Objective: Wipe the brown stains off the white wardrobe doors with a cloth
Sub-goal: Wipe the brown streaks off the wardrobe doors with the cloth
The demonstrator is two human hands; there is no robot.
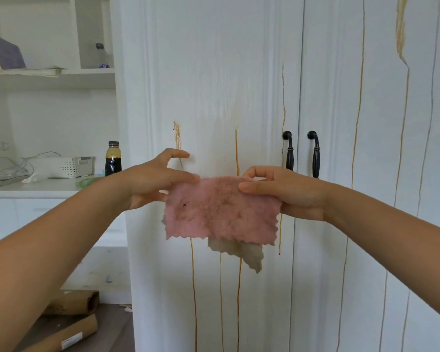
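A pink cloth (221, 212) with a grey underside hangs folded in front of the white wardrobe doors (214, 72). My left hand (153, 181) pinches its upper left corner, forefinger raised. My right hand (285, 191) pinches the upper right edge. Brown drip stains (236, 148) run down the left door behind and below the cloth. More brown streaks (401, 41) run down the right door. A paler smeared patch shows on the left door above the cloth.
Two black door handles (302, 153) sit right of the cloth. A dark-liquid bottle (113, 158) and a white basket (61, 166) stand on the counter at left. Shelves hold a clear bottle (101, 55). Cardboard rolls (69, 316) lie on the floor.
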